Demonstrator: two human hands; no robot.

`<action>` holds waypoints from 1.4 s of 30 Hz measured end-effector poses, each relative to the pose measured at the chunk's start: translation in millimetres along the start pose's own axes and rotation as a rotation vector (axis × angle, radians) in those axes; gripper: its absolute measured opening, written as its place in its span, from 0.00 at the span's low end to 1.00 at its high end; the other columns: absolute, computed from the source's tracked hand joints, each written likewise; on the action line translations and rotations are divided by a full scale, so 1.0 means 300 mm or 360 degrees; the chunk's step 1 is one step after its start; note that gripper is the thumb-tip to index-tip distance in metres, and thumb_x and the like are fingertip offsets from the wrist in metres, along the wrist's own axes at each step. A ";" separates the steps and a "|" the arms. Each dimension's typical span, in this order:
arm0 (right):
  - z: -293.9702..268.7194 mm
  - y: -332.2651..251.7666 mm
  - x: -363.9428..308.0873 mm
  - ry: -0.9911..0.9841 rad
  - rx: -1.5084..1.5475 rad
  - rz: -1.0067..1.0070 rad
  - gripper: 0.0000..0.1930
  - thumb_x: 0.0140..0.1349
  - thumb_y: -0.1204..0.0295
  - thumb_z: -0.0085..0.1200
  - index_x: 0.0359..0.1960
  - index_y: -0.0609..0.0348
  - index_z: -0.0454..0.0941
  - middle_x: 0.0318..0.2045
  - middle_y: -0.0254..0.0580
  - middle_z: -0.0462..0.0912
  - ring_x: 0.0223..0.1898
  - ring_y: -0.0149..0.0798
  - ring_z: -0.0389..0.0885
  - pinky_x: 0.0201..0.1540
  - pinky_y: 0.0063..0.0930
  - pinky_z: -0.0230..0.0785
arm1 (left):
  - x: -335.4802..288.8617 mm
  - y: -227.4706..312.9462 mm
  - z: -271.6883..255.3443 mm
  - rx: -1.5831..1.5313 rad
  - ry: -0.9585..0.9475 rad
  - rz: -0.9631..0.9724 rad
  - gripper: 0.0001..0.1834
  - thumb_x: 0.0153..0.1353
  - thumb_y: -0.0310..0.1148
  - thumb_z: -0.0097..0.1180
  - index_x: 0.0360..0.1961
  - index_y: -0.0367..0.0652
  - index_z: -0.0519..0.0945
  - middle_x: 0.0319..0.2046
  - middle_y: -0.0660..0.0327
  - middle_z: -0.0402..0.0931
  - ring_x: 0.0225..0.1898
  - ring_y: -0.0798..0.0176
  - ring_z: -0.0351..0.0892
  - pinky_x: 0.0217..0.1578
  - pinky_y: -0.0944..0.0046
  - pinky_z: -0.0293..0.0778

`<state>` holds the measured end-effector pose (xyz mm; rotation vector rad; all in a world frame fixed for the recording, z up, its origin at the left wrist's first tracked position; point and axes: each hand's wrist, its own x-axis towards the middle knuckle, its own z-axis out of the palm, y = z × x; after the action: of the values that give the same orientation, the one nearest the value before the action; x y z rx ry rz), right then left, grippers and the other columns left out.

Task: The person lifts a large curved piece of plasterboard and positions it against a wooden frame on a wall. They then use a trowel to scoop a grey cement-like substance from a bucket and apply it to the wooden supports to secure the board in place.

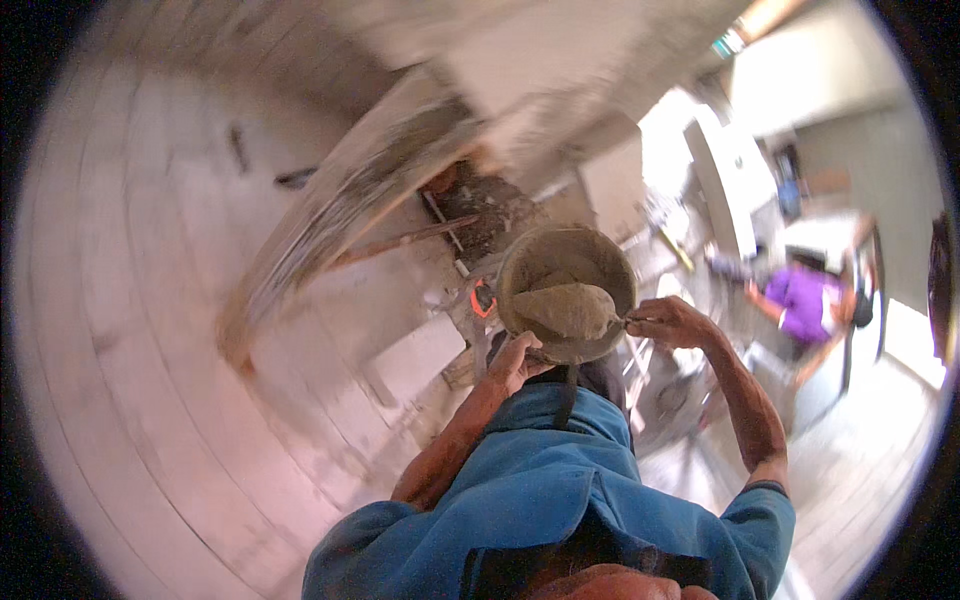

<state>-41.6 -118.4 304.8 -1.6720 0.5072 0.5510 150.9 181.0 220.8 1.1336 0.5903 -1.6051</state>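
Note:
A round grey bucket (623,262), coated inside with mortar-like residue, is in front of my body with its mouth facing up. My left hand (515,362) grips the near left side of its rim. My right hand (672,322) is closed round the handle end of a trowel (568,308) at the bucket's right edge. The trowel's pointed blade lies across the bucket mouth and is covered in grey mortar. Its handle is mostly hidden in my fingers. How much mortar is in the bucket is partly hidden by the blade.
A slanting wooden beam or board (350,190) crosses the left side beside a pale plank surface. Rubble and dark debris (490,210) lie beyond the bucket. An orange-and-black item (483,298) is left of it. At right, a person in purple (808,303) sits or crouches.

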 end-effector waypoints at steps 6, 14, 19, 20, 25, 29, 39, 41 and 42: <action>-0.034 -0.594 0.238 -0.0584 0.0041 0.0073 0.18 0.69 0.59 0.57 0.55 0.54 0.81 0.24 0.35 0.82 0.15 0.23 0.69 0.18 0.21 0.65 | -0.231 -0.046 -0.090 -0.0401 -0.0010 0.0699 0.20 0.57 0.32 0.54 0.50 0.36 0.72 0.46 0.50 0.77 0.48 0.50 0.81 0.49 0.48 0.82; -0.048 -1.218 0.482 -0.0097 -0.0865 -0.0084 0.18 0.67 0.57 0.56 0.52 0.54 0.82 0.39 0.43 0.85 0.35 0.34 0.84 0.36 0.31 0.77 | -0.267 -0.054 -0.332 -0.1373 0.0232 0.0664 0.19 0.56 0.30 0.56 0.49 0.36 0.72 0.46 0.50 0.76 0.48 0.47 0.79 0.51 0.46 0.82; -0.056 -1.255 0.575 0.0467 -0.2007 -0.1186 0.20 0.67 0.57 0.54 0.53 0.56 0.79 0.41 0.42 0.83 0.39 0.43 0.83 0.40 0.40 0.76 | -0.361 -0.064 -0.392 -0.1499 0.0467 0.0867 0.25 0.53 0.29 0.58 0.53 0.37 0.69 0.49 0.50 0.73 0.51 0.45 0.76 0.53 0.42 0.79; -0.054 -1.232 0.573 0.0582 -0.2031 -0.1127 0.19 0.67 0.57 0.54 0.53 0.55 0.79 0.44 0.42 0.82 0.42 0.46 0.83 0.44 0.42 0.76 | -0.359 -0.069 -0.399 -0.1515 0.0495 0.0874 0.25 0.53 0.29 0.58 0.52 0.36 0.70 0.49 0.50 0.73 0.51 0.45 0.76 0.53 0.43 0.80; 0.056 -1.205 0.696 0.0700 -0.1835 -0.1296 0.18 0.67 0.59 0.54 0.54 0.53 0.78 0.46 0.41 0.81 0.46 0.48 0.83 0.46 0.44 0.76 | -0.361 -0.211 -0.536 -0.1593 0.0589 0.0925 0.23 0.52 0.28 0.57 0.51 0.38 0.72 0.48 0.51 0.75 0.52 0.46 0.76 0.51 0.45 0.80; 0.250 -1.299 0.669 0.0667 -0.1715 -0.1155 0.17 0.66 0.60 0.55 0.53 0.52 0.78 0.45 0.40 0.81 0.45 0.47 0.83 0.46 0.43 0.75 | -0.340 -0.353 -0.679 -0.1786 0.0564 0.0656 0.24 0.52 0.27 0.54 0.53 0.38 0.73 0.52 0.53 0.75 0.52 0.48 0.77 0.51 0.44 0.78; 0.177 -1.162 0.476 0.0616 -0.0437 -0.0193 0.16 0.67 0.62 0.53 0.40 0.66 0.77 0.22 0.46 0.76 0.26 0.40 0.74 0.34 0.35 0.69 | -0.299 -0.622 -0.770 -0.1167 0.0584 0.1141 0.22 0.52 0.31 0.55 0.50 0.37 0.74 0.53 0.53 0.76 0.57 0.46 0.73 0.57 0.37 0.71; 0.148 -1.090 0.464 0.0773 -0.0429 -0.0314 0.16 0.68 0.62 0.53 0.42 0.66 0.77 0.26 0.48 0.78 0.27 0.42 0.76 0.34 0.38 0.71 | -0.308 -0.588 -0.763 -0.1276 0.0617 0.1072 0.22 0.52 0.31 0.54 0.49 0.37 0.74 0.52 0.53 0.76 0.56 0.47 0.74 0.56 0.38 0.73; 0.111 -1.037 0.445 0.0874 -0.0438 -0.0355 0.16 0.68 0.61 0.52 0.42 0.66 0.77 0.28 0.50 0.79 0.28 0.43 0.77 0.35 0.39 0.71 | -0.344 -0.521 -0.708 -0.1472 0.0654 0.0886 0.22 0.51 0.30 0.54 0.49 0.37 0.74 0.52 0.53 0.76 0.55 0.47 0.75 0.55 0.39 0.75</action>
<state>250.4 -38.7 459.9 -2.1212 0.6456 -0.0157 88.0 455.9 195.5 0.7900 1.0304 -0.4876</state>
